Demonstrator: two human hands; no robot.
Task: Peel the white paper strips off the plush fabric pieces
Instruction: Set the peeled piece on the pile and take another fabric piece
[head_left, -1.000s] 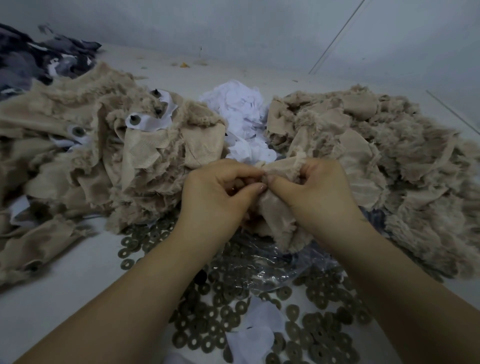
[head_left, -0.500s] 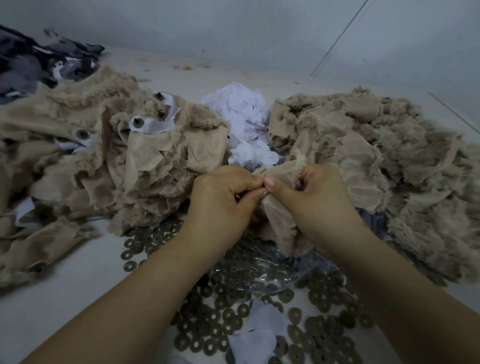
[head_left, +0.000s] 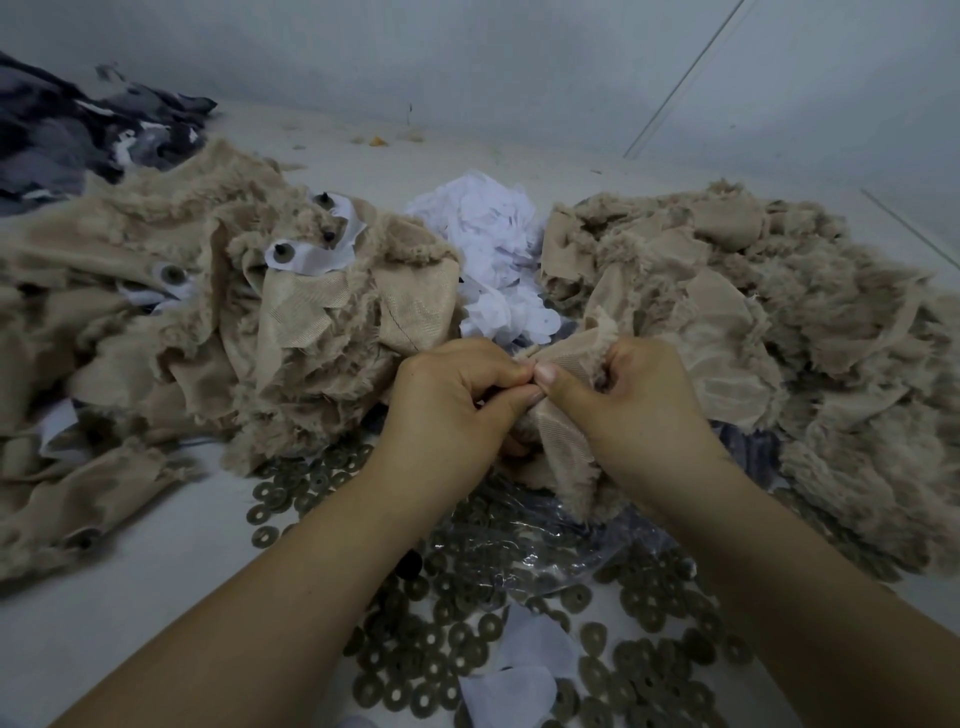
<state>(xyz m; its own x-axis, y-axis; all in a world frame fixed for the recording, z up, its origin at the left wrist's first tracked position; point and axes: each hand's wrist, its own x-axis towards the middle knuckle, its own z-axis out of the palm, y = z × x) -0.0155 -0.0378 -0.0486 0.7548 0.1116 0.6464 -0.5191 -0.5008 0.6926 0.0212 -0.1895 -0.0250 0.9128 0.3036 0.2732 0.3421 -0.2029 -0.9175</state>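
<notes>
Both hands hold one beige plush fabric piece (head_left: 563, 441) at the centre, its woven backing facing up. My left hand (head_left: 457, 400) pinches at its edge with curled fingers, thumb tip against the right thumb. My right hand (head_left: 628, 405) grips the piece's upper part, fingers curled round it. No white strip shows on this piece; the pinch point is hidden by the fingers. A heap of white paper strips (head_left: 493, 260) lies behind the hands.
A beige plush pile (head_left: 182, 322) with white strips and dark eye studs lies left; another plush pile (head_left: 779, 332) lies right. Dark washers (head_left: 415, 660) and a clear plastic bag (head_left: 530, 545) cover the white surface in front. Grey fabric (head_left: 67, 135) sits far left.
Both hands stayed together on the same plush piece, shifting slightly downward and kneading it; the thumbs now press tip to tip.
</notes>
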